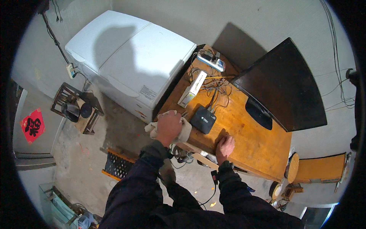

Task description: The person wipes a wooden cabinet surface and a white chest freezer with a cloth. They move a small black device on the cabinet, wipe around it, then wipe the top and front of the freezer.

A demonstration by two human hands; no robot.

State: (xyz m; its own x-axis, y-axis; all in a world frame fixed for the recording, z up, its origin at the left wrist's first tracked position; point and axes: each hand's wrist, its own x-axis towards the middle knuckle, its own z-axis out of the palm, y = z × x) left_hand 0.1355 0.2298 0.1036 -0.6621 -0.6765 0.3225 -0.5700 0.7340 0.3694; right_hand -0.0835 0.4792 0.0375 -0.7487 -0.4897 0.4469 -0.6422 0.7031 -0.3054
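Observation:
My left hand [169,126] is closed around a beige cloth [184,131] at the front left corner of the wooden table [257,154]. Folds of the cloth stick out on both sides of the hand. A black set-top box [203,119], with cables in its back, sits just right of the cloth. Behind the cloth stands a white router or modem box [192,88] on its narrow side. My right hand [225,146] rests by the table's front edge, fingers curled together, with no object visible in it.
A large monitor [283,86] stands on the table's right side. Tangled cables [216,84] and a power strip [211,60] lie at the back. A white chest freezer [134,57] adjoins the table on the left. Below the front edge is a partly open drawer [204,161].

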